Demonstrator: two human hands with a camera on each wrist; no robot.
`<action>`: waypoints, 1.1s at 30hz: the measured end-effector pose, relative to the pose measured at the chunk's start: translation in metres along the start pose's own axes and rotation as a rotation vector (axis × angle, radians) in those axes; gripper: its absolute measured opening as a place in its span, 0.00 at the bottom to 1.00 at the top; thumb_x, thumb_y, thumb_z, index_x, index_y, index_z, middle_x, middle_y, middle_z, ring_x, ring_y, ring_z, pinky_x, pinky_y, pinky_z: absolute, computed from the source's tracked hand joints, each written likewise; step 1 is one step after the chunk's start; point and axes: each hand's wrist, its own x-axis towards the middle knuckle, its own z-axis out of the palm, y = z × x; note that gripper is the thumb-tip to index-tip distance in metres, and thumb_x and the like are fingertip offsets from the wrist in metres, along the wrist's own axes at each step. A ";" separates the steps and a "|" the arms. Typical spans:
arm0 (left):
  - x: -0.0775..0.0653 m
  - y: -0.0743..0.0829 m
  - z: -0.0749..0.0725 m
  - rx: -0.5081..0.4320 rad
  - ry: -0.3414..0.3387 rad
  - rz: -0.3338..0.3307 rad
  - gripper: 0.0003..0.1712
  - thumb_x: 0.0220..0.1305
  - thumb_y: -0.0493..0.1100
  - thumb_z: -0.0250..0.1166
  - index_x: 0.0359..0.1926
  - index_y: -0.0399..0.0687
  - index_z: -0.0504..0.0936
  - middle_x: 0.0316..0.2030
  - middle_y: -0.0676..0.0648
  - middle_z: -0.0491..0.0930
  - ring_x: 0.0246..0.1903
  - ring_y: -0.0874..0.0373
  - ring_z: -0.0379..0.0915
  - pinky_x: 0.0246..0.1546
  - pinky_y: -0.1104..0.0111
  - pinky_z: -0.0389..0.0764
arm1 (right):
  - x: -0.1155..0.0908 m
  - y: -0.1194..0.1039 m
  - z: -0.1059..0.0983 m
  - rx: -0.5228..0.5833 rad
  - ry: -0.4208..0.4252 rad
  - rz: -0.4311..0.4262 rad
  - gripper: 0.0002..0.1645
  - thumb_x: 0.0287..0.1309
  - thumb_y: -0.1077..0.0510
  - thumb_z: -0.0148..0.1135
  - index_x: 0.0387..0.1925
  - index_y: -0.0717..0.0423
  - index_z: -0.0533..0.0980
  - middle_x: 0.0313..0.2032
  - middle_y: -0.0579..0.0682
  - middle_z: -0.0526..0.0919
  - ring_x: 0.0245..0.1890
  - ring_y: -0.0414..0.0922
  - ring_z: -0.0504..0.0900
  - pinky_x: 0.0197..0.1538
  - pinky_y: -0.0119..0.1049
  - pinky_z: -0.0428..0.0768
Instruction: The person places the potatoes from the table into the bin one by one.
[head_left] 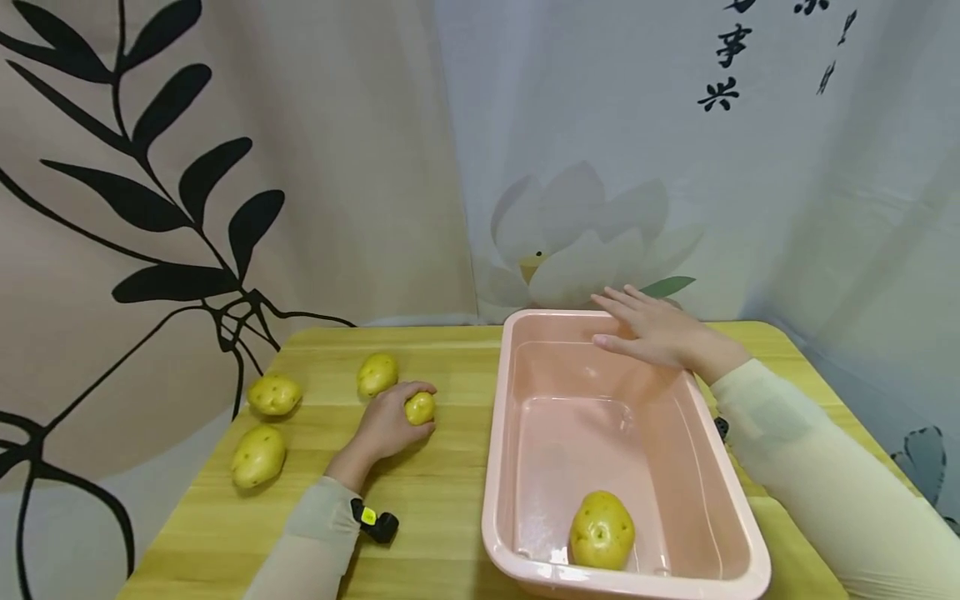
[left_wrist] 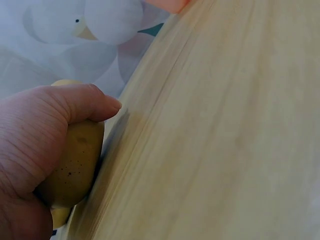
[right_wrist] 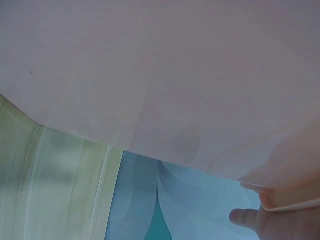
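Observation:
My left hand grips a yellow potato on the left side of the table, fingers and thumb around its sides. In the left wrist view, the thumb lies across the speckled potato, and the palm hides part of it. Behind that hand is another potato. The right hand, fingers extended, rests at the far right corner of a pink basin. One large potato lies inside the basin at its near end. Most of the right wrist view is filled by the basin's outer wall.
Two more potatoes, one farther back and one nearer, lie near the left edge of the wooden table. A printed curtain hangs behind the table. The basin's raised walls stand to the right of the left hand.

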 end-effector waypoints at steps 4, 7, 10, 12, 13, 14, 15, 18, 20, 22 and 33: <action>-0.001 0.000 0.000 0.004 -0.007 -0.007 0.30 0.45 0.45 0.78 0.52 0.60 0.80 0.50 0.51 0.80 0.46 0.54 0.76 0.43 0.56 0.77 | 0.000 0.000 0.001 -0.002 0.001 -0.002 0.48 0.62 0.25 0.42 0.75 0.43 0.49 0.75 0.51 0.47 0.73 0.58 0.42 0.66 0.65 0.49; -0.002 0.000 0.000 0.002 -0.004 -0.001 0.30 0.45 0.46 0.78 0.52 0.60 0.80 0.50 0.51 0.80 0.46 0.53 0.76 0.43 0.56 0.77 | 0.000 0.001 0.001 -0.001 0.000 -0.003 0.48 0.62 0.25 0.42 0.75 0.44 0.49 0.75 0.51 0.47 0.73 0.58 0.41 0.67 0.65 0.49; -0.002 0.001 0.000 -0.001 0.002 0.004 0.30 0.45 0.45 0.78 0.53 0.59 0.80 0.50 0.50 0.80 0.46 0.53 0.76 0.43 0.56 0.77 | 0.001 0.001 0.002 -0.001 0.002 -0.003 0.49 0.62 0.25 0.42 0.75 0.45 0.49 0.75 0.51 0.47 0.74 0.58 0.41 0.66 0.65 0.48; -0.003 0.001 -0.001 -0.001 0.006 0.007 0.31 0.45 0.45 0.78 0.53 0.58 0.80 0.50 0.50 0.80 0.47 0.53 0.76 0.43 0.56 0.77 | 0.001 0.001 0.001 -0.002 0.004 -0.002 0.49 0.62 0.25 0.42 0.75 0.44 0.49 0.75 0.51 0.47 0.74 0.57 0.41 0.66 0.66 0.48; -0.003 0.001 0.000 0.002 0.005 0.005 0.30 0.45 0.45 0.78 0.53 0.58 0.80 0.51 0.50 0.79 0.47 0.53 0.76 0.43 0.56 0.77 | 0.001 0.001 0.001 -0.002 0.005 -0.003 0.49 0.62 0.25 0.42 0.75 0.44 0.49 0.75 0.51 0.47 0.74 0.57 0.41 0.66 0.66 0.48; -0.003 0.001 0.000 0.007 0.007 0.004 0.30 0.45 0.45 0.78 0.53 0.58 0.80 0.51 0.50 0.79 0.47 0.53 0.76 0.43 0.56 0.77 | 0.001 0.001 0.001 -0.001 0.005 -0.002 0.49 0.62 0.25 0.42 0.75 0.44 0.49 0.75 0.51 0.47 0.74 0.57 0.41 0.66 0.66 0.48; -0.003 0.001 -0.001 0.011 0.007 0.005 0.30 0.45 0.45 0.78 0.53 0.58 0.80 0.51 0.50 0.79 0.47 0.53 0.76 0.43 0.57 0.77 | 0.001 0.001 0.001 -0.001 0.004 -0.003 0.48 0.62 0.25 0.42 0.75 0.44 0.49 0.75 0.51 0.46 0.74 0.57 0.41 0.66 0.66 0.48; -0.004 0.002 -0.001 0.026 0.009 0.013 0.31 0.45 0.46 0.77 0.53 0.58 0.79 0.50 0.49 0.80 0.46 0.54 0.76 0.42 0.57 0.77 | 0.000 0.002 0.002 0.001 0.004 -0.005 0.48 0.62 0.25 0.42 0.75 0.44 0.49 0.75 0.51 0.46 0.74 0.57 0.41 0.67 0.65 0.47; -0.004 0.002 -0.001 0.039 0.012 0.021 0.31 0.46 0.46 0.77 0.54 0.57 0.79 0.49 0.49 0.80 0.45 0.53 0.76 0.42 0.57 0.77 | 0.000 0.002 0.002 -0.001 0.003 -0.008 0.48 0.62 0.25 0.42 0.75 0.44 0.48 0.75 0.51 0.46 0.73 0.58 0.41 0.67 0.65 0.47; -0.005 0.003 -0.001 0.051 0.014 0.035 0.31 0.46 0.46 0.77 0.54 0.56 0.79 0.49 0.49 0.80 0.45 0.53 0.77 0.42 0.56 0.77 | 0.001 0.003 0.003 -0.002 0.004 -0.009 0.48 0.62 0.25 0.42 0.75 0.43 0.48 0.75 0.51 0.46 0.73 0.58 0.41 0.67 0.65 0.48; -0.005 0.002 -0.004 0.113 0.014 0.056 0.30 0.49 0.50 0.74 0.55 0.54 0.79 0.47 0.49 0.80 0.43 0.54 0.77 0.43 0.57 0.78 | 0.003 0.003 0.002 0.000 0.000 -0.019 0.48 0.63 0.26 0.42 0.75 0.43 0.48 0.75 0.52 0.46 0.73 0.59 0.41 0.66 0.65 0.48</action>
